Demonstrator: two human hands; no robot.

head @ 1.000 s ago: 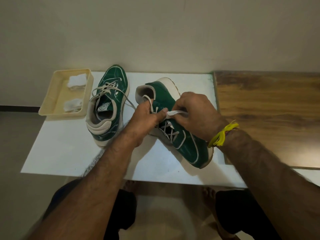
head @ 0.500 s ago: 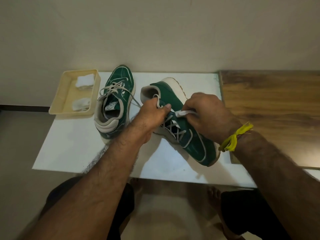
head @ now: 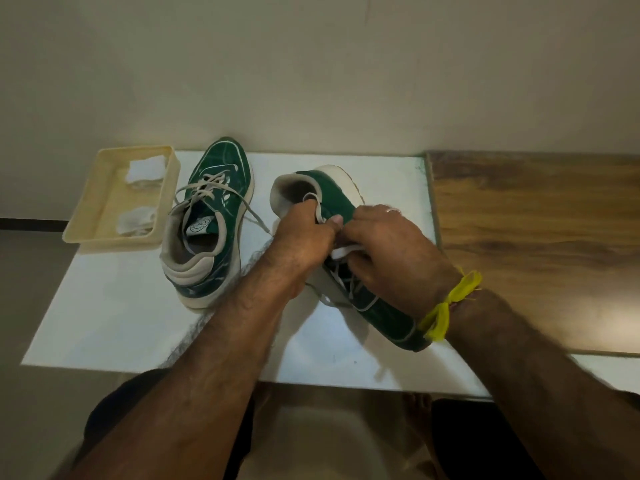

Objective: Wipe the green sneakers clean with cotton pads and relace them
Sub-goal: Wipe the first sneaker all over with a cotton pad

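Observation:
Two green sneakers with pale soles sit on a white board (head: 104,323). The left sneaker (head: 211,220) stands upright, toe toward the wall, its laces loose. The right sneaker (head: 346,216) lies tilted on its side, heel toward the wall. My left hand (head: 304,237) grips that shoe's collar and pinches a lace loop. My right hand (head: 391,247) holds a white cotton pad (head: 343,251) against the lacing area; most of the pad is hidden under my fingers.
A cream tray (head: 104,188) at the board's back left holds two white cotton pads (head: 145,169). A wooden surface (head: 536,237) adjoins the board on the right. A wall runs close behind. My knees and bare feet show below the board's front edge.
My right hand has moved left with the pad, closer to my left hand over the laces. The left hand keeps its grip on the shoe's collar.

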